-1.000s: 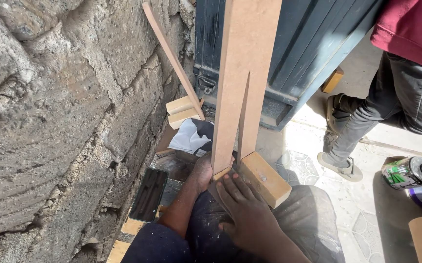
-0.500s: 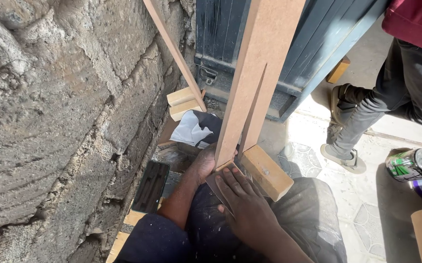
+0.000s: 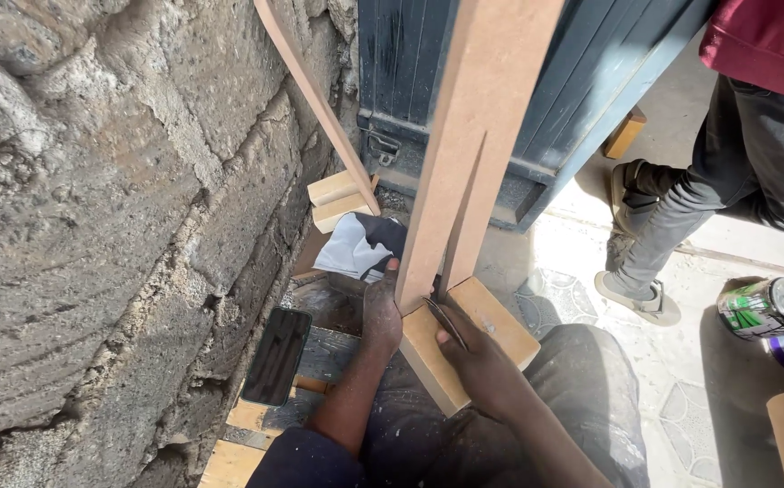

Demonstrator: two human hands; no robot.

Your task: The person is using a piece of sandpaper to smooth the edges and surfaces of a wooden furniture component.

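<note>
- While the head camera looks down past the person's knees, a tall board [image 3: 478, 136] stands upright on a wooden block [image 3: 491, 334], its split lower end meeting the block's top face.
- Left hand [image 3: 381, 312] is pressed flat against the board's left edge at the foot, fingers pointing up, touching both board and block; it braces rather than closes around anything.
- Right hand [image 3: 482, 361] lies over the block's near side and is closed on a thin dark blade [image 3: 444, 321], whose tip sits at the board's base, in the slit.
- Board therefore rises just above and between the two hands, block directly under the right one.
- Phone [image 3: 276, 355] lies dark on planks beside the left forearm, close to the stone wall [image 3: 94, 226].
- White cloth [image 3: 356, 246] and two small blocks [image 3: 338, 199] lie beyond the left hand, under a thin leaning strip [image 3: 315, 99].
- Another person's legs [image 3: 717, 199] stand at right, with cans [image 3: 772, 312] near them on the floor.
</note>
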